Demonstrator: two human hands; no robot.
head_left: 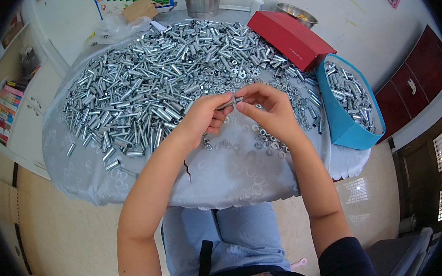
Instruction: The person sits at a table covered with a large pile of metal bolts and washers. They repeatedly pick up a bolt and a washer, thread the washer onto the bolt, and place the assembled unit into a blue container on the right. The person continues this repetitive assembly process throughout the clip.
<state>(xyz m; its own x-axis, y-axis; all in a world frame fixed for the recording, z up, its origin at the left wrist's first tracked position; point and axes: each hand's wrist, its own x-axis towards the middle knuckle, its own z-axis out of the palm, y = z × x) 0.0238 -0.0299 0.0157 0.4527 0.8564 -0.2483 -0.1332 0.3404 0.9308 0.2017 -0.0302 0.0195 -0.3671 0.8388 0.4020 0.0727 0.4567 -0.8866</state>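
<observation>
Over the near part of the pile, my left hand (207, 114) grips a metal expansion bolt (228, 104), its tip pointing right. My right hand (267, 107) has thumb and forefinger closed at that tip; whether a small nut or washer sits between them is too small to make out. Loose metal sleeves and bolts (130, 88) lie heaped to the left and beyond the hands. Nuts and washers (271, 139) are scattered under and beside my right wrist.
On the right stands a blue fabric bin (350, 124) filled with bolts. A red box (293, 38) lies behind it, near a steel bowl (304, 14). At the back are a metal pail (203, 3), a spray bottle (257, 2) and a plastic bag (116, 28). A silvery tablecloth (224, 184) covers the table.
</observation>
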